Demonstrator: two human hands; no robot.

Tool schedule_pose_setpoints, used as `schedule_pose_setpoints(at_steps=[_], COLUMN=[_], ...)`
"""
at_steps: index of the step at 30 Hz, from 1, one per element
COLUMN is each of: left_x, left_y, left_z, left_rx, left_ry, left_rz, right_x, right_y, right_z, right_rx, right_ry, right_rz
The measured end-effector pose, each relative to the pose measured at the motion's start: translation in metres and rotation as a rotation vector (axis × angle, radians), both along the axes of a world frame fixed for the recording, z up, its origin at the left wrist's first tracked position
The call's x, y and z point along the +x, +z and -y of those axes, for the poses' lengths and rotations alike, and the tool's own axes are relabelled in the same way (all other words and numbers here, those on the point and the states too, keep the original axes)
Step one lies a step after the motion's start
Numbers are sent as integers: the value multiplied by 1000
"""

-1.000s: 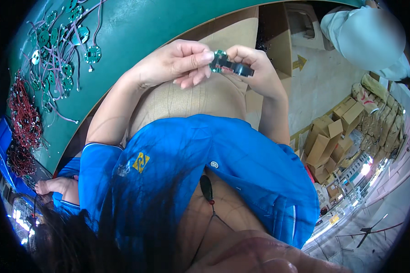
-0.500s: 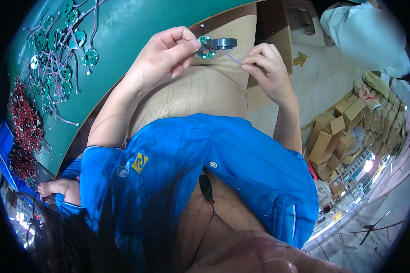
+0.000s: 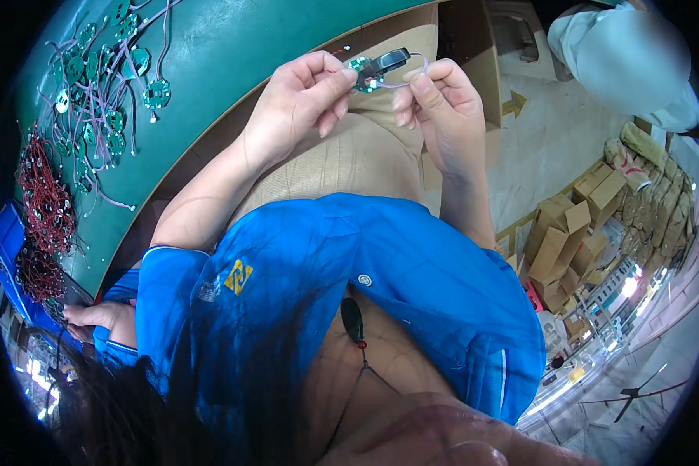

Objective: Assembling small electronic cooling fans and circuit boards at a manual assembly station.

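Up above the lap, the left hand pinches a small round green board between thumb and fingertips. One black clip sits on the board, just beside those fingers. The right hand pinches a thin pale wire that loops from the board, so the board lies between the two hands. Off to the left, on the green tabletop, many more round green boards lie in a pile with wires, too tangled to count, beside two bunches of red wires.
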State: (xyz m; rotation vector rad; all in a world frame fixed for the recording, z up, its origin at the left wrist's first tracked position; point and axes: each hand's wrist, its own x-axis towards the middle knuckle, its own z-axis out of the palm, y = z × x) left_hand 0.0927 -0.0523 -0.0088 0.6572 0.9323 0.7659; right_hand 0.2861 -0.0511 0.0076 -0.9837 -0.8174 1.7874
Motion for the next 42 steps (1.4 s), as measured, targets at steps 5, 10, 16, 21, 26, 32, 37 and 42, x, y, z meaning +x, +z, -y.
schedule_pose_setpoints(at_steps=[5,10,16,21,26,32,37,42], left_x=[1,4,11,3,0,2,4,12], left_y=[0,1,2,-1,-4,-6,4,0], left_z=[1,3,2,-3,-6,-6,-6,-3], left_rx=[36,85,83,-153,-296,-305,-342,-284], left_ry=[27,77,158,94,90,16,101,219], left_rz=[-24,-57,-35,253,607,721,575,670], right_x=[-3,-13,-34,-30,-33,-31,-21,-17], right_y=[-1,2,-6,-26,-23,-32,-26,-30], right_z=[-3,-1,10,1,7,2,-3,-3], right_rx=[23,51,132,524,276,465,715,849], right_ry=[4,-91,-129,-134,-174,-116,-46,-105], right_rz=[37,123,242,756,427,428,690,775])
